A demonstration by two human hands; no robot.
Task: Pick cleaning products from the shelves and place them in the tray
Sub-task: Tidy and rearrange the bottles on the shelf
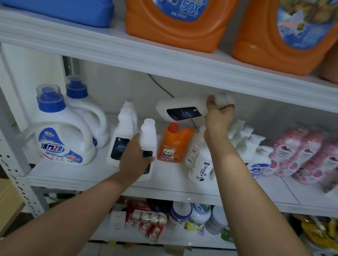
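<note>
**Grip.** The right hand (219,112), at 1 o'clock of frame centre, has its fingers curled round the neck end of the raised bottle (177,110). This bottle is clear of the shelf (98,174) and lies nearly level, base toward 9 o'clock. The left hand (134,157) wraps thumb and fingers round the lower body of the standing bottle (148,134), which is upright near the shelf front. No tray is in view.

**Risks.**
- The raised bottle hangs from its narrow end only. Its weight could lever it out of the fingers, and it would drop onto the orange bottle (174,144) at its 6 o'clock.
- Held level, it may leak if the cap is loose.
- The right forearm crosses just over a leaning white bottle (200,161). Pulling back low would likely topple it.
- The standing bottle touches or nearly touches a neighbour (122,136) at its 9 o'clock, so a slanted lift could tip that one.

**Materials.** Both held bottles are smooth white plastic, tall with narrow necks, and carry dark glossy labels. They look rigid but slippery. The orange bottle is squat, with a red cap.
</note>
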